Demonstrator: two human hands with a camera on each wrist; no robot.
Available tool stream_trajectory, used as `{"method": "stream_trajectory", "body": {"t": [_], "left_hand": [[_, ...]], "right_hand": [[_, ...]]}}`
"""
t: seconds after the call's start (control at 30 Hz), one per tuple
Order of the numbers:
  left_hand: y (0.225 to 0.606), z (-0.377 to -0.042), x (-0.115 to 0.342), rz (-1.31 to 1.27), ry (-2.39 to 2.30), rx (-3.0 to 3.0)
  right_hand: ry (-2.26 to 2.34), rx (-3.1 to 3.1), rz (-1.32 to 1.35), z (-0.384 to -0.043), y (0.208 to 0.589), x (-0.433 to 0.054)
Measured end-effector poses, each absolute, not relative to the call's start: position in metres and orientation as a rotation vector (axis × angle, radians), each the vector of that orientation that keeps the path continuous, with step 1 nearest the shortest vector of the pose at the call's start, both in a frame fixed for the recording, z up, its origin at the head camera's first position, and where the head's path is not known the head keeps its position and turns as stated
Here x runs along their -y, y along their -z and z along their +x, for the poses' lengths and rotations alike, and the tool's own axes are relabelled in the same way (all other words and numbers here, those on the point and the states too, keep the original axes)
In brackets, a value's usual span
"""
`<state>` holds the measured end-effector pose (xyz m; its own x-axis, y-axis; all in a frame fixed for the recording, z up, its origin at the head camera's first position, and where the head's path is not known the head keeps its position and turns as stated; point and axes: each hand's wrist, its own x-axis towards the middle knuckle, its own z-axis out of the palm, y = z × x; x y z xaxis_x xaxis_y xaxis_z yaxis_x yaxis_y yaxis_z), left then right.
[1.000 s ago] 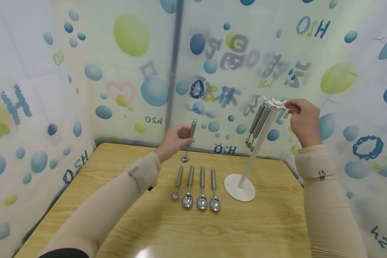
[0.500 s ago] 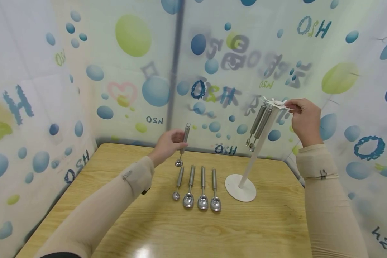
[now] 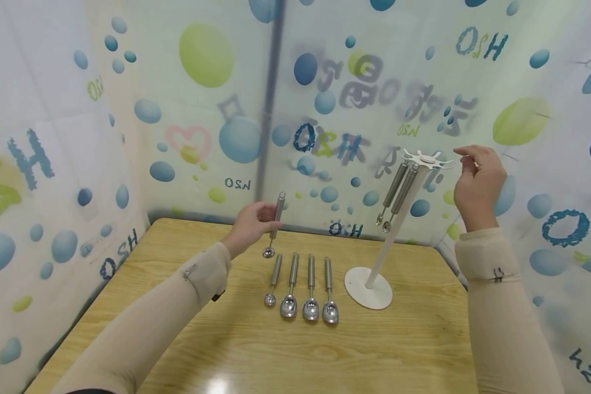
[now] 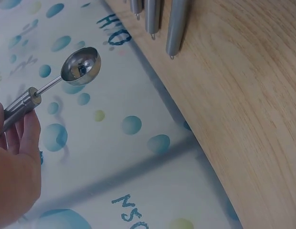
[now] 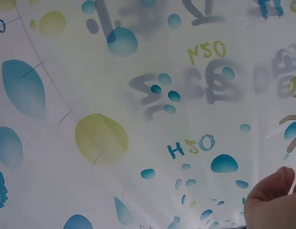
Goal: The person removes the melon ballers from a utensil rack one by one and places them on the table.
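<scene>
My left hand (image 3: 252, 227) pinches the metal handle of a small melon baller (image 3: 278, 210) and holds it upright over the back of the table. In the left wrist view the round bowl of the melon baller (image 4: 81, 67) points away from the left hand (image 4: 16, 167). My right hand (image 3: 480, 186) is raised just right of the hooked top of a white stand (image 3: 426, 159), fingers bent and holding nothing. Two small metal scoops (image 3: 399, 189) hang on the stand's left side. The right wrist view shows the right hand (image 5: 274, 198) below the hooks (image 5: 292, 119).
A smaller melon baller (image 3: 270, 299) and three larger ice cream scoops (image 3: 311, 309) lie in a row on the wooden table (image 3: 374, 350). The stand's round white base (image 3: 357, 293) is right of them. A patterned curtain (image 3: 202, 98) surrounds the table's back and sides.
My left hand has drawn left and slightly down with the melon baller. My right hand has let go of the stand's top and moved a little right.
</scene>
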<state>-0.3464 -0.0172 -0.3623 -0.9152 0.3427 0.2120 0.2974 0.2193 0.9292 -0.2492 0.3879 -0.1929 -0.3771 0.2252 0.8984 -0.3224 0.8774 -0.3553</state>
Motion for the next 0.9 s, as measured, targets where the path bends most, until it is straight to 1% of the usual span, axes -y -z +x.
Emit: {"method": "stream_trajectory", "body": {"t": [0.13, 0.27, 0.6, 0.9], "left_hand": [[0.366, -0.347, 0.021, 0.619, -1.821, -2.433], [0.369, -0.346, 0.024, 0.601, -1.814, -2.449], [0.375, -0.343, 0.029, 0.594, -1.831, -2.415], [0.384, -0.340, 0.034, 0.583, -1.829, -2.399]], "right_hand": [[-0.630, 1.800, 0.069, -0.244, 0.195, -0.383], [-0.645, 1.821, 0.138, -0.240, 0.200, -0.381], [-0.517, 1.900, 0.259, -0.239, 0.208, -0.385], [-0.467, 1.922, 0.245, -0.242, 0.208, -0.386]]}}
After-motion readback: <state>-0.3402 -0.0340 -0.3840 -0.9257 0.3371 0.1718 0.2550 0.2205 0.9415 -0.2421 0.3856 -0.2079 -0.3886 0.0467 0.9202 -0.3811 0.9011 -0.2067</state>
